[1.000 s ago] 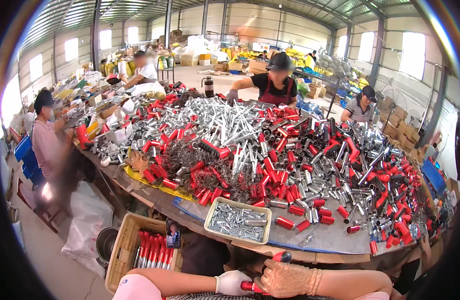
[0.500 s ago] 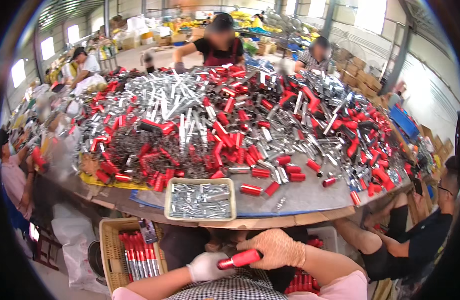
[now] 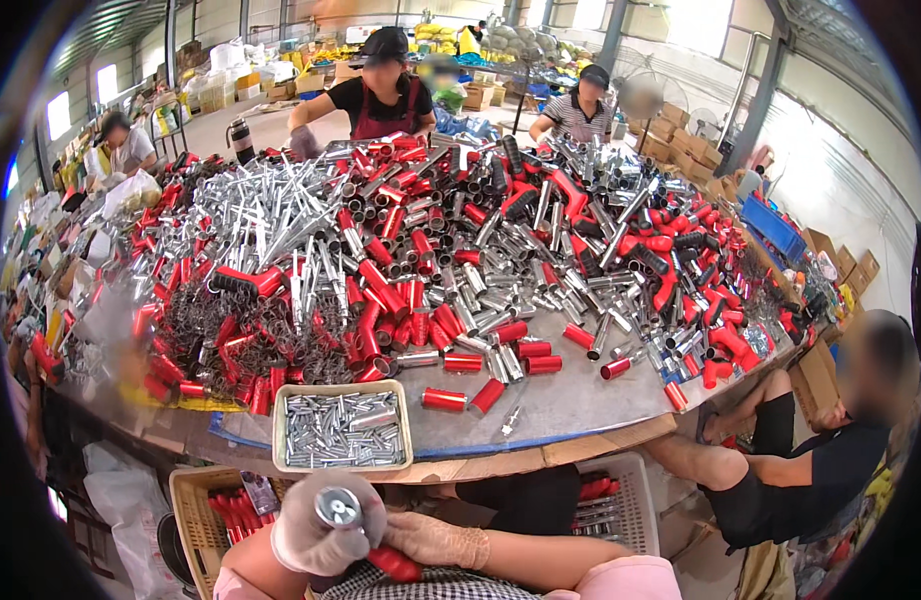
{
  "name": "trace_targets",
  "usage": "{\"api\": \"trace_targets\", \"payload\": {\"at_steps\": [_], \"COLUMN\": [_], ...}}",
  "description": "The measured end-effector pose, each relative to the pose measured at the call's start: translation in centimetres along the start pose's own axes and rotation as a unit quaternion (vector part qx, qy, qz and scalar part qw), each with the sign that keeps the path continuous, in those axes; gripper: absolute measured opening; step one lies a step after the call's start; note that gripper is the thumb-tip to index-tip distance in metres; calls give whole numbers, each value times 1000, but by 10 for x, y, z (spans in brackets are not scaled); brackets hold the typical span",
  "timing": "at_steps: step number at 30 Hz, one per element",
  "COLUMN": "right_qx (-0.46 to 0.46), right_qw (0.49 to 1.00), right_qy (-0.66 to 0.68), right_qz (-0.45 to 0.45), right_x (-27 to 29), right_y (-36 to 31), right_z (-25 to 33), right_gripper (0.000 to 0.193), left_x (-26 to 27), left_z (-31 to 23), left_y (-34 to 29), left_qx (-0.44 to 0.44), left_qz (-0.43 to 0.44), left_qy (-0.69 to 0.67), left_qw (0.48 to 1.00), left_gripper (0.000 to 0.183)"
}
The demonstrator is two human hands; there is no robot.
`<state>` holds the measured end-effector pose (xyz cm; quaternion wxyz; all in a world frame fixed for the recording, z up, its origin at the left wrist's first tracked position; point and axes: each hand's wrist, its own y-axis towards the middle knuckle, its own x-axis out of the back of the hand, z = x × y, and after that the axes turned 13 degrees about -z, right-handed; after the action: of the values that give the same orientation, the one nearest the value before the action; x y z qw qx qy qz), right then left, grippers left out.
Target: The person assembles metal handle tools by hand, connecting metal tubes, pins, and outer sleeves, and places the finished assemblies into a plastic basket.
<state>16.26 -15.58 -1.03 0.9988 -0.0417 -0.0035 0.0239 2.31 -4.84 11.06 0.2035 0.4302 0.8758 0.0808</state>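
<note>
My left hand, in a pale glove, is closed round a metal tube whose round silver end faces up. My right hand, in a tan glove, presses against the left one with its fingers curled in. A red handle sticks out beneath the two hands, next to the right fingers. Whether handle and tube are joined is hidden by the gloves. Just beyond the hands, a cream tray of small metal pins stands on the table's near edge.
A big heap of silver tubes, red sleeves and red angled handles covers the table. Crates flank my lap: a yellow one left, a white one right. A seated person is at right; others work across the table.
Both hands have moved left and lower. The red piece, earlier lying across between them, now points down, and a round metal end shows in my left hand. The view has shifted too.
</note>
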Motion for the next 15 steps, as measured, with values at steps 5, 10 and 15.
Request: {"api": "trace_targets", "payload": {"at_steps": [5, 10, 15], "right_qx": [-16, 27, -53], "right_qw": [891, 762, 830], "right_qy": [-451, -510, -498], "right_qz": [-58, -398, -246], "right_x": [96, 298, 353], "right_y": [11, 33, 54], "right_z": [119, 85, 50], "right_gripper": [33, 33, 42], "left_x": [15, 30, 19], "left_z": [5, 35, 48], "left_y": [-7, -11, -6], "left_qx": [52, 64, 72], "left_qz": [28, 31, 17], "left_qy": [120, 360, 350], "left_qw": [991, 930, 934], "left_gripper": [22, 43, 45]}}
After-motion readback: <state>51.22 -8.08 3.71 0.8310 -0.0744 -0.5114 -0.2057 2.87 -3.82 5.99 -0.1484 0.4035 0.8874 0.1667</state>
